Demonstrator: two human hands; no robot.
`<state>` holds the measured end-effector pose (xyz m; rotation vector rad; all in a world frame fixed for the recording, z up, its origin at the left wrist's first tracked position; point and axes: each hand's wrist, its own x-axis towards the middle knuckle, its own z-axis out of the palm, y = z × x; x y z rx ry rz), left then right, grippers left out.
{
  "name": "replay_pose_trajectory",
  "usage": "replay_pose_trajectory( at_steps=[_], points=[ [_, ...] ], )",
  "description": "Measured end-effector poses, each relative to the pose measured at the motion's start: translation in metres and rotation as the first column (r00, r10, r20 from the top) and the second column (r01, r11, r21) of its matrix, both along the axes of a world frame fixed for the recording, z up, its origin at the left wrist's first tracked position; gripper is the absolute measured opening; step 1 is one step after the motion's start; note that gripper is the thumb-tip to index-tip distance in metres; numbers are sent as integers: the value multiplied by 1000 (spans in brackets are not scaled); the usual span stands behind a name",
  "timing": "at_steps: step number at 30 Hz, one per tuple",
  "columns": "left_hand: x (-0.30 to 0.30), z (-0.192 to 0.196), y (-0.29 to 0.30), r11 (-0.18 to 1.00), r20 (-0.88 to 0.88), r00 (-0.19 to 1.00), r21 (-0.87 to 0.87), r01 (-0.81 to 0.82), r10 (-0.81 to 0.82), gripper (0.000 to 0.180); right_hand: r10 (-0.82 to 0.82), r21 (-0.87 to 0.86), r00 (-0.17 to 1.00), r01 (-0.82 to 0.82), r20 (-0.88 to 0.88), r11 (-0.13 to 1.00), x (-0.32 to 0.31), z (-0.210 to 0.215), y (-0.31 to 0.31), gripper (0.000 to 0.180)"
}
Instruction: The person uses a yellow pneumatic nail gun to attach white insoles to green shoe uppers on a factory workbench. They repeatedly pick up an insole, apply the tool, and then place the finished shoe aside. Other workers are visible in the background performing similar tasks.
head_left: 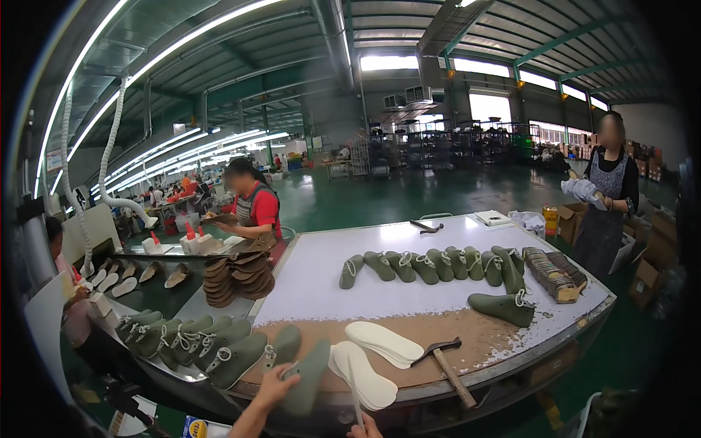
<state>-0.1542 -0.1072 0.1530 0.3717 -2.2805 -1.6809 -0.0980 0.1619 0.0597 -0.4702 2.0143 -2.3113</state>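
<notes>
A green shoe (309,378) is gripped in the left hand (272,388) by the near edge of the table (453,235), while apparently a white insole (355,387), edge-on, is pinched in the right hand (365,426); pairing is judged underway, sole-to-insole alignment being called for next.

A broad white-topped table (328,255) is carrying most things, its near part showing as a ragged-edged brown patch (456,325). On this patch 2 stacks of off-white insoles (383,344) are lying side by side, and a hammer (453,376) is resting just right of them, its wooden handle pointing toward the near edge. Behind, a row of laced green shoes (425,269) is standing across the white surface; 1 separate green shoe (496,309) is lying nearer the front. Brown slabs (551,276) are sitting packed together at the right, while a dark-headed tool (432,229) and a white pad (493,218) are lying along the far side.
</notes>
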Motion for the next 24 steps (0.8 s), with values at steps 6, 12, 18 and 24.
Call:
replay_pose_trajectory(
  at_steps=[6, 12, 18, 24],
  points=[
    [156, -41, 130, 881, -222, 940, 452, -138, 260, 47, 128, -269, 980, -84, 151, 960, 52, 12, -43, 76],
    [176, 2, 131, 795, -635, 753, -362, -488, 173, 38, 276, 500, 854, -22, -440, 866, 26, 19, 36, 64],
    [146, -36, 147, 666, -76, 927, -716, 207, -369, 88, 724, 852, 511, 29, -463, 523, -15, -35, 55, 59],
    [142, -136, 161, 628, 212, 907, -663, 407, -365, 94, 458, 787, 842, -68, -285, 614, -1, -77, 91, 75]
  ],
)
